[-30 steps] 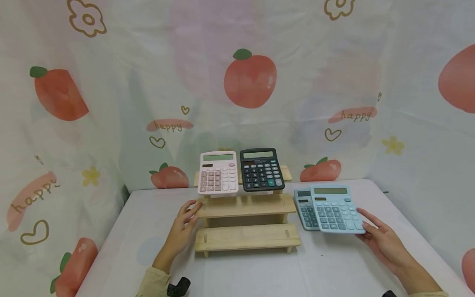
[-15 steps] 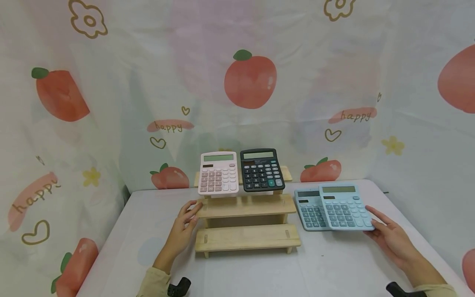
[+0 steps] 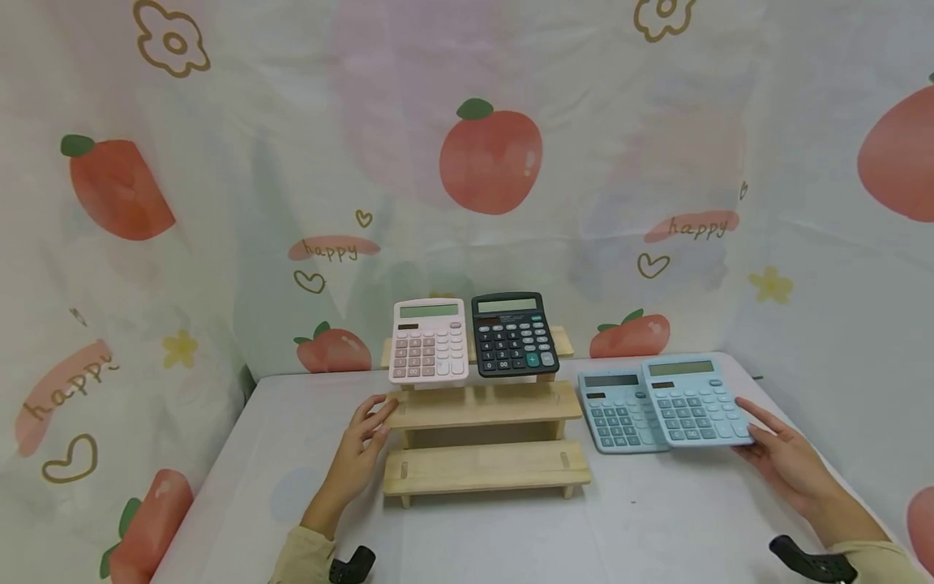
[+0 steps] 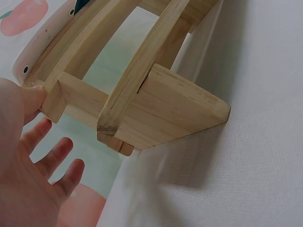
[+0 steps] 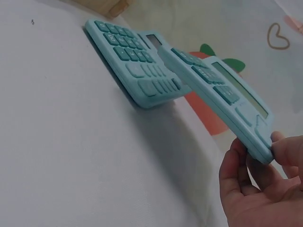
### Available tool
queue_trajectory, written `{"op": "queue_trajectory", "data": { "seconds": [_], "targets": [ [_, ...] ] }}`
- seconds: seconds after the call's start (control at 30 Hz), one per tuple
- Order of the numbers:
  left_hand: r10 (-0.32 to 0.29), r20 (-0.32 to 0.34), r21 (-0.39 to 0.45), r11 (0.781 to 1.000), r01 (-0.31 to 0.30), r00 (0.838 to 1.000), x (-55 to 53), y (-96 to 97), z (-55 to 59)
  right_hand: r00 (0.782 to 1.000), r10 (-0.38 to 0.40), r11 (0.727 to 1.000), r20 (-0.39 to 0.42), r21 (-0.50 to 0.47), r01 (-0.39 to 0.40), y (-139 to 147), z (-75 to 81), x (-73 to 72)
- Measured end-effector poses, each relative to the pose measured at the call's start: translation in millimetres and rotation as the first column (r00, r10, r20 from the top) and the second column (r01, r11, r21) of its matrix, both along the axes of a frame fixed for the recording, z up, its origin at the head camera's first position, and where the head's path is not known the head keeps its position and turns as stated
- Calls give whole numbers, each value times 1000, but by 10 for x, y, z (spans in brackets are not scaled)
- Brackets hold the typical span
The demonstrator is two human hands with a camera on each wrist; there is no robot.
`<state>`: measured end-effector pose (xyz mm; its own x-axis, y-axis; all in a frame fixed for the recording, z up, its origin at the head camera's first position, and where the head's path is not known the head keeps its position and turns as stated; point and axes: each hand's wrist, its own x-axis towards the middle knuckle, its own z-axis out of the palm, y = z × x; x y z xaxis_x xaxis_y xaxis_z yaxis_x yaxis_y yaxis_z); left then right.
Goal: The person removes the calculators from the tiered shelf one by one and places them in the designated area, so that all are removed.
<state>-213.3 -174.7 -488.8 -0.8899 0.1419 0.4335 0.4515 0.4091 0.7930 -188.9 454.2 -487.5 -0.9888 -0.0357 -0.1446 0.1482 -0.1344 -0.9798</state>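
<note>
My right hand (image 3: 788, 469) pinches a light blue calculator (image 3: 696, 405) by its near right corner. In the right wrist view that calculator (image 5: 222, 97) is tilted above the tabletop, thumb on top and fingers beneath. Its left side overlaps a second light blue calculator (image 3: 616, 418), which lies on the table right of a stepped wooden stand (image 3: 485, 470). With the thumb above and a finger below, my left hand (image 3: 352, 458) holds the left end of the stand's middle shelf; the other fingers are spread in the left wrist view. A pink calculator (image 3: 429, 345) and a black calculator (image 3: 514, 337) lean on the top shelf.
White cloth covers the table (image 3: 503, 543), whose back edge meets a fruit-patterned curtain (image 3: 496, 251). More of the same curtain hangs along both sides. The stand's two lower shelves are bare.
My right hand has carried its calculator right and slightly back, uncovering more of the blue one beneath. The left hand and the stand have stayed in place.
</note>
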Motion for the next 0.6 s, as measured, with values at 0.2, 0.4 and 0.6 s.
{"op": "queue_trajectory", "data": {
  "seconds": [0.2, 0.4, 0.6],
  "targets": [
    [-1, 6, -2, 1000, 1, 1000, -2, 2, -7, 998, -33, 999, 49, -21, 34, 96, -52, -46],
    [-1, 13, -15, 1000, 1, 1000, -12, -7, -23, 997, -43, 998, 61, -44, 45, 190, -160, -106],
    [1, 5, -14, 1000, -1, 1000, -11, -11, -20, 993, -64, 998, 101, -15, 66, 196, -154, -178]
  ]
}}
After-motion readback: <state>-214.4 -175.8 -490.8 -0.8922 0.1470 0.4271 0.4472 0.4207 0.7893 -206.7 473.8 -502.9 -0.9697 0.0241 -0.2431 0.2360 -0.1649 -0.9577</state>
